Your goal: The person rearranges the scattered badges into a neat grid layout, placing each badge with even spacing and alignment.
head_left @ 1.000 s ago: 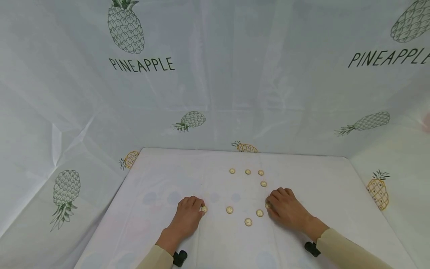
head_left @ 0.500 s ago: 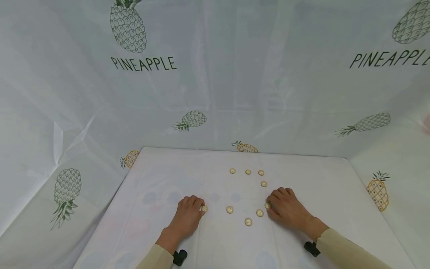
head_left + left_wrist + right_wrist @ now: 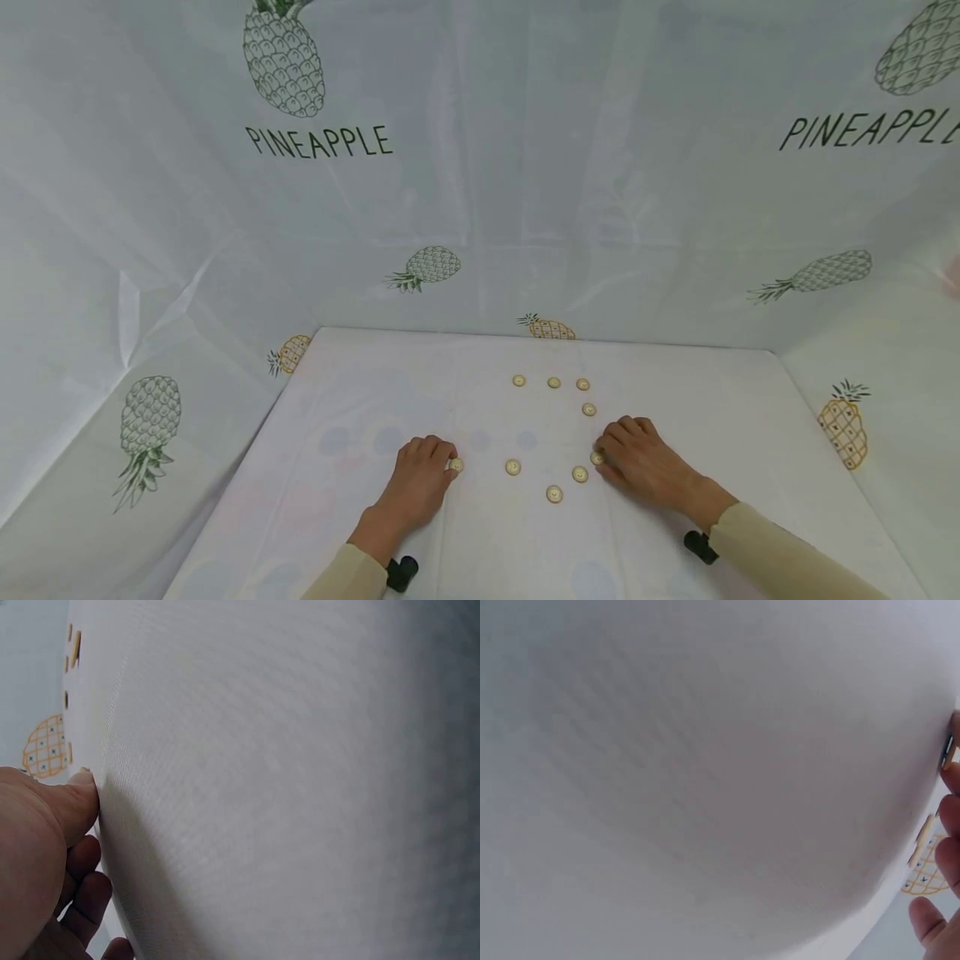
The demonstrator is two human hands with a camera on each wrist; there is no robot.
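Now, in the head view, one pale button (image 3: pixel 457 466) below centre is pinched by the left hand (image 3: pixel 417 479), a second button (image 3: pixel 597 457) further right by the right hand (image 3: pixel 637 464); seven loose buttons (image 3: pixel 513 467) are spread between and above. In the left wrist view, fingers are seen at lower left, but their button cannot be made out. In the right wrist view, the second button is glimpsed between fingertips, far right. Positioning seems in hand; gentle release is probably called for next.

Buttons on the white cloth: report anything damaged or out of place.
Nothing stands out: the buttons lie apart on the white cloth, none visibly broken. The left hand and right hand partly cover one each.
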